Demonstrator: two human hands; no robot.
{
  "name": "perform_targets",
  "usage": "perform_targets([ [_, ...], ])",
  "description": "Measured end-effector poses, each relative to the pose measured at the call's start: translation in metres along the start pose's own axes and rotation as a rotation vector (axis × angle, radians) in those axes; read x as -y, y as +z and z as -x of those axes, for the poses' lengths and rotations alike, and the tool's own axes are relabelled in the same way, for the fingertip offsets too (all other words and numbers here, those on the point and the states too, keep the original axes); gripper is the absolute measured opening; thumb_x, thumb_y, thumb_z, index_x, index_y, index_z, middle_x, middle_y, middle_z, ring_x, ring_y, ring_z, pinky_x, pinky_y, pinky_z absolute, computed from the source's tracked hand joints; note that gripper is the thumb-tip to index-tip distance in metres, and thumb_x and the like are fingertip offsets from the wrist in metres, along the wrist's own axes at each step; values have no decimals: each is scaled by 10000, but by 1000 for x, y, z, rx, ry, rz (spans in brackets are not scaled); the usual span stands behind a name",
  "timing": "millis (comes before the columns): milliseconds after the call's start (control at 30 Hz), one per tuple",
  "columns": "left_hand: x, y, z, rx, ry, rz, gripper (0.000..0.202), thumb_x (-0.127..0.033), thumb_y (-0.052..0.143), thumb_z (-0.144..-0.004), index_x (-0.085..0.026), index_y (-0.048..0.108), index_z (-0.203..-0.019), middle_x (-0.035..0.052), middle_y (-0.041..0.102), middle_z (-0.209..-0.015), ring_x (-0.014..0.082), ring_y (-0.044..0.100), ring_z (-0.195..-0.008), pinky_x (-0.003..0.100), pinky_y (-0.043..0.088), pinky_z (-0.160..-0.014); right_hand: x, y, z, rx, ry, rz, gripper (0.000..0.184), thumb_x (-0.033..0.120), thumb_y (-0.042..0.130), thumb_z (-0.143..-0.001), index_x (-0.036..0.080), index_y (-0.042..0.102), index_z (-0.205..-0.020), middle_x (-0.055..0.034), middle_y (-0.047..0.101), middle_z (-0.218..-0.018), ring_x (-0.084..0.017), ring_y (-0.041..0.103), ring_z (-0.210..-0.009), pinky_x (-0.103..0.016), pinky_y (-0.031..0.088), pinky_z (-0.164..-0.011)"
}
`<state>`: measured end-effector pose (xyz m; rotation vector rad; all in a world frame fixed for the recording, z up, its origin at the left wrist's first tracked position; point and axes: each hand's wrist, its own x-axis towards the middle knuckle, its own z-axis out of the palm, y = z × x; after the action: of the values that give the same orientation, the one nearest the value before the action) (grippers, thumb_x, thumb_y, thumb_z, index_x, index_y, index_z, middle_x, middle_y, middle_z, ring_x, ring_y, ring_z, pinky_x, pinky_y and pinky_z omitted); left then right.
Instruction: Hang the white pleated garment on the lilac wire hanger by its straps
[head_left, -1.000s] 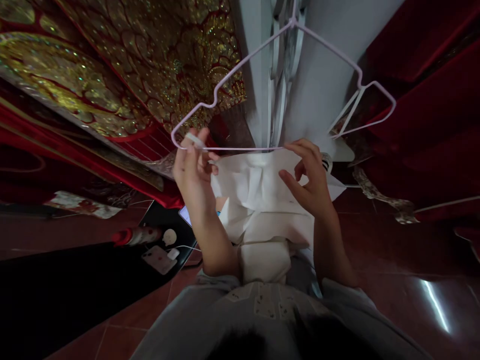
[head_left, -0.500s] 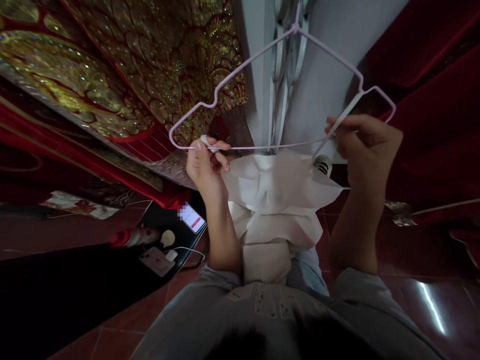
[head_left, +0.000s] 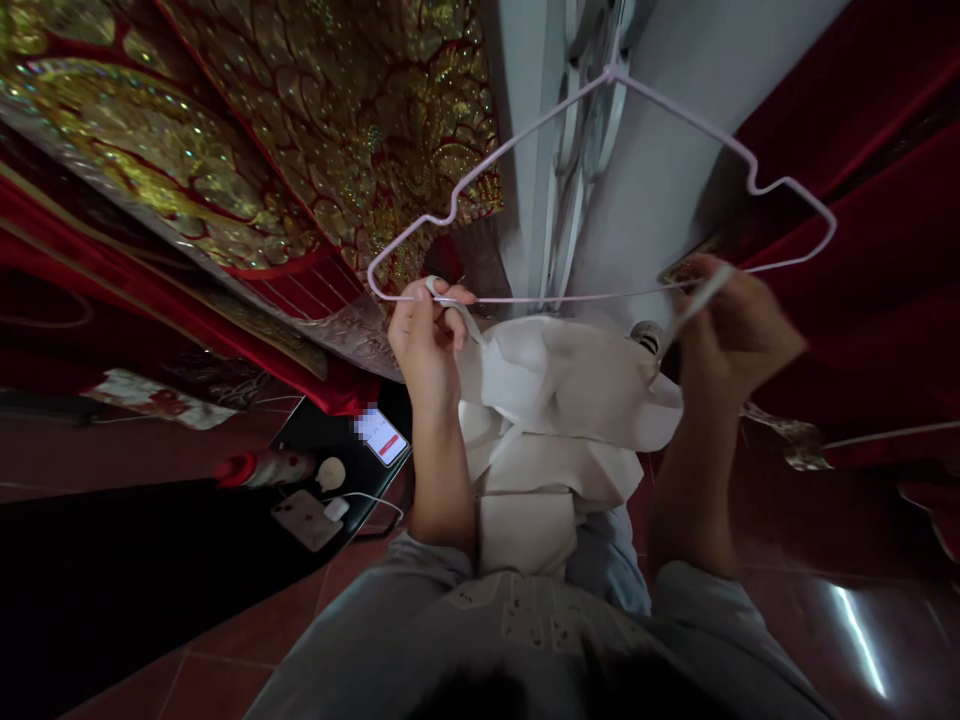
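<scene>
A pale pink wire hanger (head_left: pixel 540 128) stretches across the upper middle, its hook end leaving the top of the picture. My left hand (head_left: pixel 426 350) is closed on the left end of the hanger's lower bar, and a white band passes over its fingers. With my right hand (head_left: pixel 731 335), slightly blurred, I pinch a white strap (head_left: pixel 701 297) beside the right part of the lower bar. The strap runs down toward a white cloth item (head_left: pixel 559 375), which hangs in folds below the hanger, in front of my lap. Its upper right edge is partly hidden by my right hand.
Gold-sequined red garments (head_left: pixel 315 130) hang at the left, and red fabric (head_left: pixel 847 150) at the right. A grey-white panel with metal bars (head_left: pixel 574 200) stands ahead. A black table (head_left: pixel 375 490) at left bears a lit phone (head_left: pixel 386 440), another phone (head_left: pixel 309 522) and a red-capped bottle (head_left: pixel 262 470).
The strap has come off the hanger's right shoulder notch and is now lower, in my right hand. The hanger has shifted right in view; my left hand keeps its hold.
</scene>
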<state>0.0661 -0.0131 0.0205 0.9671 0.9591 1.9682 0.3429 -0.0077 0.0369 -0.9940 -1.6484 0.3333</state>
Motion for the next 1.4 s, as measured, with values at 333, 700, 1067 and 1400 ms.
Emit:
perform_targets([
  [333,4,-48,-22,-194,310,52,105,-276,702,-1067,-299,799,-1100,-27,811,-1311,174,735,-1043,289,528,-738,-11,2,27,-101,-48,109,444,401,770,-917,347,748,-1357,-41,734,-1151,-85,444,-569,-296,404,-516],
  [700,-70,-13,-68,350,148,-328,189,-74,958,-887,-173,810,-951,-7,740,-865,182,672,-903,286,578,-907,-16,15,35,-78,-61,63,578,484,826,-887,355,681,-1431,-31,672,-1176,-61,330,-551,-281,333,-496],
  [1067,1,-10,-21,34,5,168,279,-486,901,-975,-274,745,-1066,-1,773,-914,163,726,-788,306,584,-767,1,22,35,-74,-78,109,536,535,800,-909,352,681,-1399,-42,704,-1110,-109,401,-587,-333,418,-564],
  [1400,2,9,-6,1,102,24,447,-641,758,-1037,-242,633,-881,29,743,-793,172,675,-683,285,566,-673,-39,-20,8,-798,-198,-19,507,587,907,-805,278,792,-1190,-47,718,-1110,-181,680,-924,-271,449,-573],
])
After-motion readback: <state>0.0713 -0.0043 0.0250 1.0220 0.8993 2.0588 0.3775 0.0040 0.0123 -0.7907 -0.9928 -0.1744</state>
